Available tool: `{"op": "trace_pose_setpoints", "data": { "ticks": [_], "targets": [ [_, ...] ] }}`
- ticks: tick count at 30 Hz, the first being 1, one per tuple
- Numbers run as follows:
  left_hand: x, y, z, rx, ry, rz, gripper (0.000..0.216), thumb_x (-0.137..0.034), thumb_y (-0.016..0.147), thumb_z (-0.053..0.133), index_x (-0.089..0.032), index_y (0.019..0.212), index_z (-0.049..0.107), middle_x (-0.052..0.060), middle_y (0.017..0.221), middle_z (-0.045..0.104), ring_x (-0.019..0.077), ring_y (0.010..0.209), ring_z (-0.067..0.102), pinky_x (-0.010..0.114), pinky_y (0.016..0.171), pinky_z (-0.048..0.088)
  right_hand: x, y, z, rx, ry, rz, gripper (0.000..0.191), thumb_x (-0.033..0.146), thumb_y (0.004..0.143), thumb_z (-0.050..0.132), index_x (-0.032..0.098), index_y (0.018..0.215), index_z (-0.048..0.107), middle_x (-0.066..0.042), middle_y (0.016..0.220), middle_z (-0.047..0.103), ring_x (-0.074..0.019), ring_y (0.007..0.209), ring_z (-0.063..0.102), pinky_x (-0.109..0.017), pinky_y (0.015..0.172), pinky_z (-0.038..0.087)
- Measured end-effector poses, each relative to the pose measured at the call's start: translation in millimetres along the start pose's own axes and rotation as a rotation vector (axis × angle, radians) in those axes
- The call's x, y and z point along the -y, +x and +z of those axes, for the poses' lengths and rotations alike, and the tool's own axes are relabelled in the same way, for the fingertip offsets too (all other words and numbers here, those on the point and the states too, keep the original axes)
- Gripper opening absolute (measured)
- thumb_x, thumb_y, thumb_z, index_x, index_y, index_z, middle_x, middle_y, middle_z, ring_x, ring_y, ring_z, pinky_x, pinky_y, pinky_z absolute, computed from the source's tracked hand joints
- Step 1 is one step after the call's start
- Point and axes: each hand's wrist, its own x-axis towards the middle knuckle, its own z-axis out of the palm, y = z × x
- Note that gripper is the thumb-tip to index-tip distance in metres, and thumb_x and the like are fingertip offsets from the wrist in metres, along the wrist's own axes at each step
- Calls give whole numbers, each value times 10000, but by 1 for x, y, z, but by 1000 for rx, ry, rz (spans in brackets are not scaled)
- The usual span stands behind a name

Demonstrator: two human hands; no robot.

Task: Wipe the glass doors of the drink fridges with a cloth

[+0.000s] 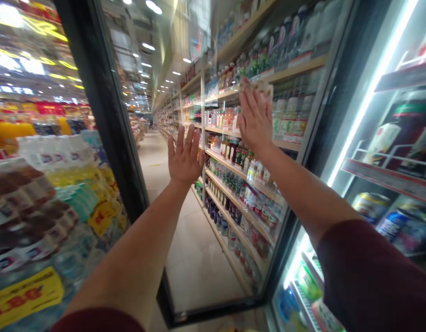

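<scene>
A glass cooler door [230, 276] with a dark frame stands swung open in front of me. My left hand [185, 157] lies flat against the glass, fingers spread, and holds nothing. Higher up and to the right, my right hand [255, 115] presses a pale, spotted cloth [266, 90] to the same pane. Its fingers are stretched out over the cloth, which shows past their tips and right side. Much of the cloth is hidden behind the hand.
Lit cooler shelves [389, 177] with bottles and cans are close on my right. Packs of bottled drinks [57, 157] are stacked at left, with a yellow price sign [26, 297]. Through the glass appear long drink shelves [233, 173] and a tiled aisle floor [192, 235].
</scene>
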Motion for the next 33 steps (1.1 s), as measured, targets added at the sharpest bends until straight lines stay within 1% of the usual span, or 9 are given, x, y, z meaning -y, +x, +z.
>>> {"op": "trace_pose_setpoints", "data": {
  "ticks": [3,9,15,17,22,26,29,31,33],
  "targets": [
    [0,0,0,1,0,-2,625,-381,1007,421,-214,1591,276,82,1631,292,262,1559,131,556,1288,58,-1,10,2,-110,-15,127,559,333,1046,228,217,1592,251,-27,1648,306,-221,1561,150,-576,1289,67],
    [0,0,-1,8,20,1,623,-377,1004,425,-205,1587,288,82,1634,286,253,1561,115,538,1292,56,-16,2,-20,157,-26,-116,558,355,1022,305,263,1572,309,11,1651,303,-187,1557,187,-491,1301,108],
    [-1,-1,-3,3,0,-1,626,-379,1003,428,-220,1590,282,74,1636,283,251,1561,118,538,1294,35,-64,-15,-17,-191,-55,493,597,377,1047,149,164,1597,241,-109,1666,239,-246,1551,152,-585,1263,120],
    [-2,0,-4,5,-18,-10,626,-384,1002,428,-230,1591,281,68,1634,289,249,1561,118,536,1296,28,-63,-36,-13,-163,-64,431,609,376,1041,180,138,1597,246,-114,1663,249,-268,1553,160,-595,1262,136],
    [-5,0,-8,1,-53,-18,619,-390,1007,417,-238,1592,282,63,1638,276,250,1560,122,536,1297,21,-70,-110,-20,80,-45,-4,543,386,997,363,215,1500,477,-73,1573,443,-252,1517,314,-526,1271,221],
    [-8,0,-9,-5,-38,-12,610,-387,1013,401,-223,1589,289,73,1632,289,248,1558,132,529,1297,22,-93,-151,-16,-140,-80,286,585,401,1022,283,158,1532,435,-151,1563,440,-285,1505,332,-525,1247,263],
    [-8,0,-10,7,-44,-24,614,-391,1009,408,-227,1589,291,73,1631,294,252,1559,129,536,1295,21,-84,-166,-5,-283,-114,507,618,394,1036,216,122,1579,329,-206,1586,377,-325,1510,303,-621,1205,283],
    [-8,0,-9,7,-46,-24,619,-391,1005,418,-232,1590,288,72,1632,292,253,1558,131,536,1295,23,-64,-173,1,-258,-127,506,616,375,1035,233,107,1586,299,-215,1588,369,-344,1517,283,-678,1182,287],
    [-7,0,-9,-2,-39,-13,626,-388,1003,428,-237,1592,279,70,1633,287,249,1558,134,532,1296,27,-41,-177,2,-125,-111,350,596,363,1027,292,134,1575,337,-184,1585,392,-333,1522,282,-655,1206,275]
  ]
}}
